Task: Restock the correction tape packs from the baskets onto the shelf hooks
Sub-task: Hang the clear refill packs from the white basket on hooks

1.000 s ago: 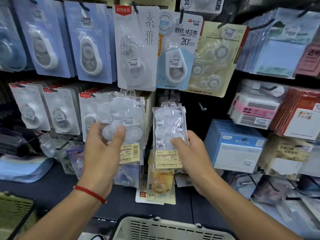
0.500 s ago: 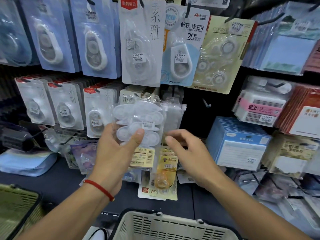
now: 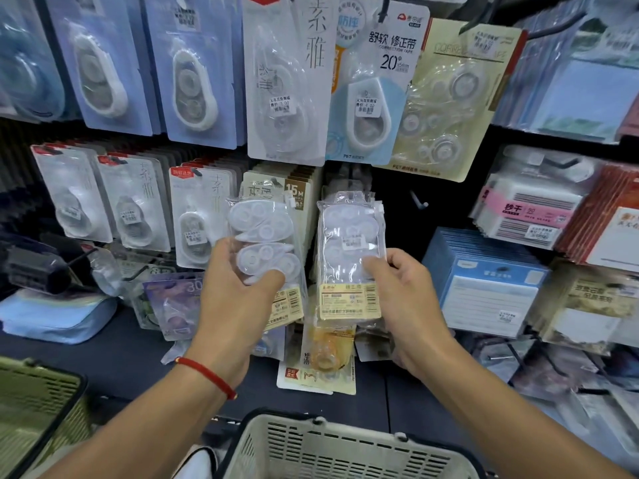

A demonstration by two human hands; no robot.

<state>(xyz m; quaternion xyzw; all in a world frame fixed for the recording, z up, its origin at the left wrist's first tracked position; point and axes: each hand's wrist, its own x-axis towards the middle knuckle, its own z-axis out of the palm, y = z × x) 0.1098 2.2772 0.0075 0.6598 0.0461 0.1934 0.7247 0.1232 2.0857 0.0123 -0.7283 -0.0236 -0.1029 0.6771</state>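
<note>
Two clear multi-packs in play, both upright, long axis vertical. Left hand (image 3: 238, 305) wrapped round the left pack (image 3: 264, 247) from below, thumb pressed across the lower blister. Right hand (image 3: 404, 299) pinching the right pack (image 3: 349, 257) at its lower right edge, thumb on the front face. Right pack sits above and left of its grip, top edge with the hang hole up among the packs already hanging there; cannot tell whether it's on a hook yet. Bare hook tip (image 3: 420, 203) just up-right of that pack – right hand nearer. Packs: glossy crinkled film over rounded translucent dispensers, yellow barcode label at the bottom. Floppy, likely to buckle if pushed from the low end. Slatted plastic basket (image 3: 311, 440) below – contents not visible.
</note>
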